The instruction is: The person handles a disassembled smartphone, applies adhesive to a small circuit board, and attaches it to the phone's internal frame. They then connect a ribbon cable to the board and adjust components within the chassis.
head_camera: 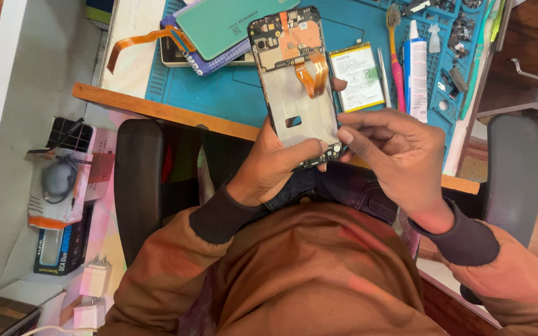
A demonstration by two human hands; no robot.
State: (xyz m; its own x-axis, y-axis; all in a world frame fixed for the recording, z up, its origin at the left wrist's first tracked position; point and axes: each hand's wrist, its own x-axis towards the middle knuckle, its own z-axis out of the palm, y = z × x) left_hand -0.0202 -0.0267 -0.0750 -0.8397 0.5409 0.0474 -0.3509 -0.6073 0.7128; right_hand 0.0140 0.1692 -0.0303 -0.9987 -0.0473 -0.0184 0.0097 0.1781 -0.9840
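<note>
On the blue mat at the far side lie a green back cover, a white battery, a pink toothbrush and a glue tube. White chargers sit near left.

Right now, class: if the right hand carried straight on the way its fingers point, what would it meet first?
The right hand points left at the opened phone; its fingertips already seem to touch the phone's lower edge, held by the left hand.
</note>
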